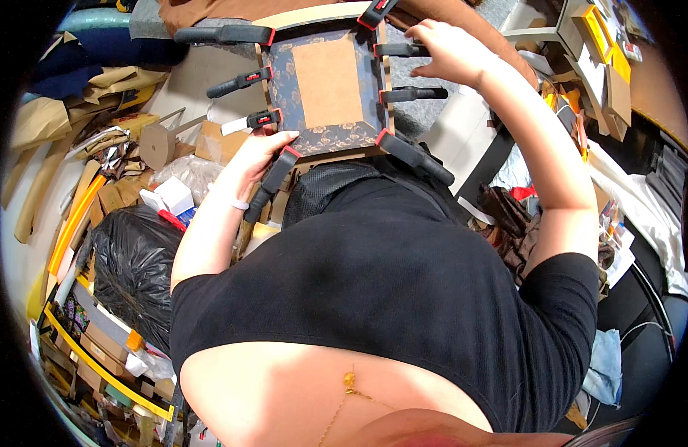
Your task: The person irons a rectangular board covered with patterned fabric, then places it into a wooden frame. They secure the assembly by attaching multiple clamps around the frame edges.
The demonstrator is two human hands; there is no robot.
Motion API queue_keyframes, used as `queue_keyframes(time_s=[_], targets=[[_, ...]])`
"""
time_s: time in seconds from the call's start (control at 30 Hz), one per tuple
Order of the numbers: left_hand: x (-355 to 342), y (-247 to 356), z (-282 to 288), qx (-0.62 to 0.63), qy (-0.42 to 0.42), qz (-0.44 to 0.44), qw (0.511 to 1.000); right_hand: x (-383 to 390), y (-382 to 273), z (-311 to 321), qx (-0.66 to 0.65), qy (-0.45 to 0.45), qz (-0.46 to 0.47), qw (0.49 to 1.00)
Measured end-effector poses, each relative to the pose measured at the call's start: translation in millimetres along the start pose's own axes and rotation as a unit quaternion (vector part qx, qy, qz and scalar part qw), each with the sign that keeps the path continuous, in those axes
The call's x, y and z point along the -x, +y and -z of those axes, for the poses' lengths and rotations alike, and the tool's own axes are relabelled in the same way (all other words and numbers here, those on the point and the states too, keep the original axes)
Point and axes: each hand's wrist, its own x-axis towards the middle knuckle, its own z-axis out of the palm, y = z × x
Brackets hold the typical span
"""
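Observation:
A shallow tray-like wooden frame (359,135), lined with dark floral paper, is raised in front of me over my lap. A plain brown rectangle (327,82) covers the middle of its inside. Several black-and-red clamps grip its rim, among them a near-left clamp (273,181) and a near-right clamp (417,158). My left hand (256,158) holds the near left corner, thumb over the rim, its other fingers mostly hidden. At the far right side, my right hand (455,52) has thumb and fingers spread around the outer end of a clamp (400,50).
A black plastic bag (135,264) bulges at my left beside heaped cardboard and paper. Below it, a yellow-edged shelf (105,363) holds boxes. White cloth (645,212) and a dark brown crumpled piece (514,223) lie at the right. Brown material (463,30) stretches behind the frame.

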Motion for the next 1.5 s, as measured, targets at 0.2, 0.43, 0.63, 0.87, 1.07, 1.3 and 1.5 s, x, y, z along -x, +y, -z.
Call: queue_keyframes(time_s=[0.2, 0.43, 0.63, 0.87, 1.07, 1.3, 1.5], targets=[[12.0, -3.2, -8.7, 0.024, -0.009, 0.003, 1.000, -8.2, -11.1, -3.7, 0.023, -0.174, -0.048, 0.983], [16.5, -15.5, -7.2, 0.029, -0.017, 0.011, 0.999, 3.8, -16.6, -8.1, 0.021, -0.145, -0.034, 0.989], [11.9, -12.6, -10.5, 0.044, -0.012, -0.020, 0.999, 10.3, -16.8, -11.7, 0.012, -0.145, -0.063, 0.987], [14.5, -3.7, -13.7, 0.022, -0.008, -0.027, 0.999, 12.8, -18.5, -9.9, 0.011, -0.133, -0.069, 0.989], [11.8, -3.7, -12.6, 0.008, -0.007, -0.029, 1.000, 10.7, -20.5, -10.9, 0.027, -0.116, -0.054, 0.991], [7.3, -6.7, -10.8, 0.039, -0.007, -0.028, 0.999, 11.7, -21.6, -8.4, 0.009, -0.133, -0.087, 0.987], [7.3, -1.2, -10.0, 0.007, -0.010, -0.002, 1.000, 9.5, -19.5, -12.2, 0.030, -0.155, -0.082, 0.984]])
